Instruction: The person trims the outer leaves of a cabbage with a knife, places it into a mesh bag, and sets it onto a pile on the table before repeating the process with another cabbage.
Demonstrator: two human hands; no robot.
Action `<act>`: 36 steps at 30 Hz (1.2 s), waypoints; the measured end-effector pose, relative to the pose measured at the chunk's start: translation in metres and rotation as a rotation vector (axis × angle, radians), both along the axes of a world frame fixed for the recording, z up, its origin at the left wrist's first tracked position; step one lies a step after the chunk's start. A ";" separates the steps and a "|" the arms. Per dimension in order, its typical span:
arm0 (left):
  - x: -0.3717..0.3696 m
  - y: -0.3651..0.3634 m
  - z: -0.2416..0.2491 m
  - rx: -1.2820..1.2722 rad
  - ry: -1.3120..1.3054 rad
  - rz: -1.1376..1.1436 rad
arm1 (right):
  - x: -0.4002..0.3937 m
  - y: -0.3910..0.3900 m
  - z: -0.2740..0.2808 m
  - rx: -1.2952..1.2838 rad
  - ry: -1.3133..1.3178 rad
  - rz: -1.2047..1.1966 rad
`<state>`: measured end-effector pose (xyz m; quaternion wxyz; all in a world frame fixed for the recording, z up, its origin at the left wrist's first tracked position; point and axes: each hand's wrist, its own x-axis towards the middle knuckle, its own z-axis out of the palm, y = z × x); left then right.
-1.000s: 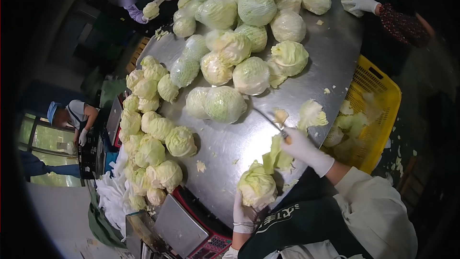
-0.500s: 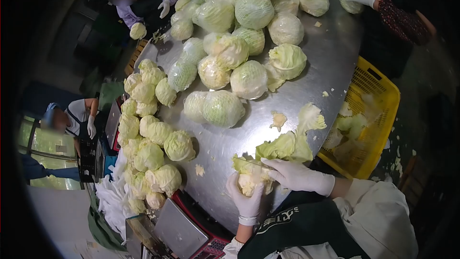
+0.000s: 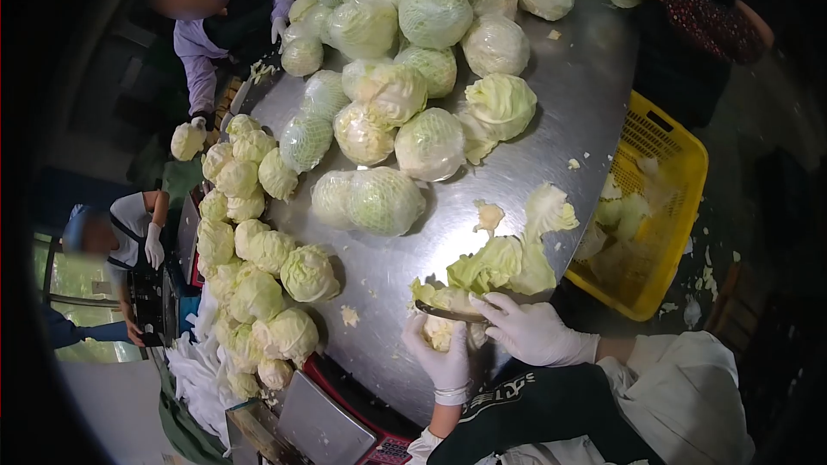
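Note:
At the near edge of the metal table, my left hand (image 3: 441,358), gloved in white, is wrapped round a partly trimmed cabbage (image 3: 439,334). My right hand (image 3: 538,329), also gloved, grips a knife (image 3: 450,313) whose dark blade lies across the top of that cabbage. Its handle is hidden in my fingers. Just beyond the blade, loose green outer leaves (image 3: 504,265) lie on the tabletop, one pale leaf (image 3: 550,208) stretching to the right. A small yellowish leaf scrap (image 3: 488,216) rests a little farther off.
Wrapped cabbages (image 3: 435,17) are heaped at the table's far side; unwrapped ones (image 3: 258,293) line its left edge. A scale (image 3: 326,418) stands at lower left. Right of the table is a yellow crate (image 3: 689,232) with leaves. Co-workers (image 3: 233,17) stand around, one holding a cabbage (image 3: 187,141).
The knife blade has turned and now shows its broad side over the cabbage. The view has shifted slightly. At upper left, a co-worker's hand with a cabbage has moved down and left.

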<state>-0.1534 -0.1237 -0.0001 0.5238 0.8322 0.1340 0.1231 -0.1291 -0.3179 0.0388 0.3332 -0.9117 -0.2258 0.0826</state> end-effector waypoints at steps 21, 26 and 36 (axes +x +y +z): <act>0.000 -0.005 -0.005 0.098 -0.046 -0.008 | 0.023 0.010 -0.008 -0.060 0.152 0.036; 0.000 0.001 -0.009 -0.028 -0.016 0.053 | 0.019 0.006 -0.004 -0.001 0.138 0.052; -0.004 0.002 -0.005 0.085 -0.024 0.017 | 0.032 0.022 -0.024 0.068 0.290 -0.051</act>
